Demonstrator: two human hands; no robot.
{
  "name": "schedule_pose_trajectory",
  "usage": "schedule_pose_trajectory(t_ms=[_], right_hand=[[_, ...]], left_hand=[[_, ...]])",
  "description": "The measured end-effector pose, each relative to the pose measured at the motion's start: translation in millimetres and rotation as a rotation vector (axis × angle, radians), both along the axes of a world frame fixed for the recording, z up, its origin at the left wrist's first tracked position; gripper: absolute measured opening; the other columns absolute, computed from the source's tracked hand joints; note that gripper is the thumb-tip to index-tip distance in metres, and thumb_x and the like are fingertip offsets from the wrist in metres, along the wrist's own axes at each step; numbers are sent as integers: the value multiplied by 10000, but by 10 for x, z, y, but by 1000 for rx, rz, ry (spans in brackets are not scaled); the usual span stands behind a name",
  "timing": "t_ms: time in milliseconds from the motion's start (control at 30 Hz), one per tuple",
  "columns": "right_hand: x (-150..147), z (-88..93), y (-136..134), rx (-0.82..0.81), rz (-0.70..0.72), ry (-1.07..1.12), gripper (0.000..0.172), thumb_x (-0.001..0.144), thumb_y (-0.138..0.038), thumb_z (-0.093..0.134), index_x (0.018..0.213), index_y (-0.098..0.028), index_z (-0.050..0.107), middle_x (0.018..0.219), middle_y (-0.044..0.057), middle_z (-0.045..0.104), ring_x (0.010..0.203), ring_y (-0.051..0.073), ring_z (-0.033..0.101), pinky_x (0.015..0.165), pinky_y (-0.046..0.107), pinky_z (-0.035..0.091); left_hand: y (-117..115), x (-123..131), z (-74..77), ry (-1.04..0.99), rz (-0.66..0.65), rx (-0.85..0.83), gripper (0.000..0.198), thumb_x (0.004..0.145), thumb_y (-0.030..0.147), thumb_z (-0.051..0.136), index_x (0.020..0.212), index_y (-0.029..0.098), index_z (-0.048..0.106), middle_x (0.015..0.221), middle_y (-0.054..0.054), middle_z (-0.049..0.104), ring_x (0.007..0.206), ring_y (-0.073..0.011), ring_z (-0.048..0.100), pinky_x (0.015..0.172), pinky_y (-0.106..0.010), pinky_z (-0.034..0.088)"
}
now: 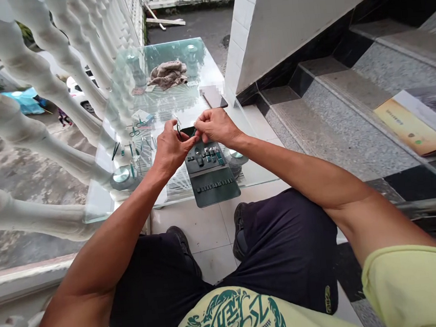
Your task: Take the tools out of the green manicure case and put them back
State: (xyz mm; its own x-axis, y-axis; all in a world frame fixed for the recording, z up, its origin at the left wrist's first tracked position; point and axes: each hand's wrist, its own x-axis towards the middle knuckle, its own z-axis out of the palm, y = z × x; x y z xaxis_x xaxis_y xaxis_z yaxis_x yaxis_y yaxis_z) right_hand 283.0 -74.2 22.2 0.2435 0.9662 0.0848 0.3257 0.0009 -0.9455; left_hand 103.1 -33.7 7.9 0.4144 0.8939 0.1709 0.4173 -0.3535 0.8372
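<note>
Over the far part of an open dark green manicure case [215, 189], both my hands come together. My left hand [172, 147] is closed, with a dark curved piece of a small tool [179, 129] showing between thumb and forefinger. My right hand [216, 127] is pinched just beside it, over a bit of green; its fingers mostly hide what is there. Several nail clippers [213, 155] sit in the case's middle panel, below my hands. A row of elastic loops [215, 185] runs across the near flap. Left of my left hand, small scissors [135, 132] and tweezers [115, 150] lie on the glass.
The glass table [181, 103] carries a crumpled brown cloth [168, 74] at the far end and a phone [213, 97] at the right. White balusters [47, 72] line the left side. Stone steps [335, 101] rise on the right, with a cardboard box [410, 124] on them.
</note>
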Motion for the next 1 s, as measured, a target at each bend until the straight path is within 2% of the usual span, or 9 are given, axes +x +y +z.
schedule_pose_trajectory(t_ms=[167,300,400,533,667,833,933,1000], right_hand=[[-30,18,-13,-75,-9,119,260,906,-144,782,706,-207,630,740,48,787,482,89,568,433,232,395],[-34,11,-31,-90,22,174,269,944,-143,784,722,-202,645,732,53,788,468,80,534,386,223,301],[-23,2,-40,-93,55,182,279,979,-183,817,747,-196,662,728,47,792,464,74,535,384,214,291],[-7,-4,-45,-96,83,194,313,974,-257,905,778,-196,669,703,30,779,445,74,526,379,218,295],[2,-14,-46,-92,99,233,330,998,-251,906,786,-193,660,728,31,786,467,69,556,377,203,307],[27,-64,-44,-102,136,278,339,1019,-259,905,798,-197,655,658,14,749,435,57,505,359,187,300],[36,-99,-54,-84,154,336,338,1045,-229,873,783,-192,662,637,21,731,421,59,497,354,198,315],[31,-117,-64,-61,136,383,326,1057,-206,852,789,-191,667,675,30,748,445,64,535,357,198,329]], left_hand=[[35,-33,-48,44,-5,39,498,952,206,907,1385,194,662,894,-25,784,891,-217,739,874,-328,538],[61,-51,-45,14,-26,-64,414,954,287,937,1264,227,669,857,-21,777,755,-209,728,747,-321,521],[62,-68,-21,12,-39,-115,433,943,360,967,1226,234,664,824,-20,769,683,-214,715,698,-333,508],[55,-90,4,18,-51,-143,373,980,348,932,1206,240,656,801,-22,768,653,-219,710,675,-338,484],[62,-113,3,28,-73,-144,297,1023,346,888,1173,250,650,737,-1,737,577,-192,651,645,-329,443],[116,-142,-23,-1,-101,-133,378,970,381,962,1173,235,679,733,5,707,620,-183,652,701,-330,475],[171,-164,0,-79,-161,-135,529,922,311,997,1323,198,670,869,-24,751,687,-178,690,722,-323,531],[212,-202,42,-174,-218,-200,596,964,305,946,1453,174,631,994,-62,775,744,-187,741,746,-336,587]])
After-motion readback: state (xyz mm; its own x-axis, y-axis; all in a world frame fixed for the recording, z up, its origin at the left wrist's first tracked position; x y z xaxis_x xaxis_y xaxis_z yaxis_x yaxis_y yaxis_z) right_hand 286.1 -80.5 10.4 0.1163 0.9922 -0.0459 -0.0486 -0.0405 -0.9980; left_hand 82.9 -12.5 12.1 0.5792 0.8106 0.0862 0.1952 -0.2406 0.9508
